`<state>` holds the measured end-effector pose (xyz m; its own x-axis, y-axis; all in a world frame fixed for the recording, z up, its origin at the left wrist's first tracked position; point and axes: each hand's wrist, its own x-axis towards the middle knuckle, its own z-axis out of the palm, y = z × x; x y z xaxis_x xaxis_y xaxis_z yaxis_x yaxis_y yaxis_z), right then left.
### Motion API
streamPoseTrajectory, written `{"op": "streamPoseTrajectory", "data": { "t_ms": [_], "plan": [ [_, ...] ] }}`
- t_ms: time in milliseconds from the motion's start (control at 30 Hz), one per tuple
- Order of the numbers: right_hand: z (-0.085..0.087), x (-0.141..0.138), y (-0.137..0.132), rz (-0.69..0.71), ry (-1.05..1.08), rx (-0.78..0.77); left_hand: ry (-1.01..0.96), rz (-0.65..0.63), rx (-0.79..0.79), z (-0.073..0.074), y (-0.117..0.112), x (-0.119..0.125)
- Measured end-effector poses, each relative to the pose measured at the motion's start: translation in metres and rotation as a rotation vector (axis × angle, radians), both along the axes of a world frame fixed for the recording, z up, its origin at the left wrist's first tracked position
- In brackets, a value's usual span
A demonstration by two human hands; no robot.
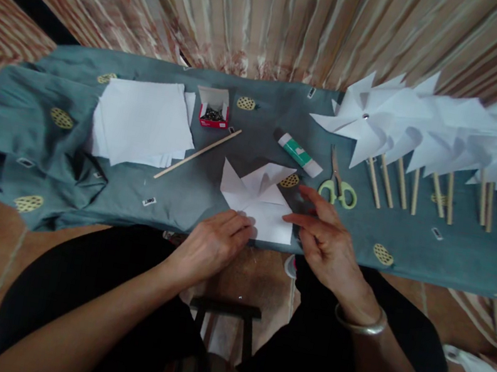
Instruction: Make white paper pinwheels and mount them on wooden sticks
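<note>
A half-folded white paper pinwheel (258,197) lies flat on the teal cloth-covered table (222,118) in front of me. My left hand (213,243) rests at its near left corner, fingers curled and pressing down on the paper. My right hand (325,237) hovers at the paper's right edge, fingers loosely extended, the fingertips touching or nearly touching the sheet. It wears a silver bangle at the wrist. A thin wooden stick (197,153) lies to the left of the paper.
A stack of white paper squares (142,121) sits at the left. A small red box of pins (214,108), a glue stick (300,155) and green-handled scissors (338,188) lie behind the paper. Several finished pinwheels on sticks (428,140) line the right side.
</note>
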<state>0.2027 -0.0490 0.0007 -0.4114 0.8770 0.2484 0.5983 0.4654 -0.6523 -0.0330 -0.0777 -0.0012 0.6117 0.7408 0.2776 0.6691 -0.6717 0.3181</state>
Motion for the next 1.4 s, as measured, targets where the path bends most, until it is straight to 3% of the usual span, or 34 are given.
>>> {"op": "streamPoseTrajectory", "data": {
  "t_ms": [433,633,867,1400],
  "plan": [
    [-0.005,0.000,0.001,-0.014,-0.041,-0.024,-0.035,0.062,-0.020,0.000,-0.002,-0.002],
    [-0.003,-0.004,-0.002,0.045,0.026,-0.103,0.010,0.050,-0.031,0.002,-0.003,-0.002],
    [-0.003,-0.008,0.003,0.056,0.097,-0.093,0.064,0.027,-0.041,0.002,-0.006,-0.001],
    [-0.009,-0.045,0.000,-0.100,-0.078,0.135,0.089,0.009,-0.039,0.008,-0.008,0.000]
  ]
}}
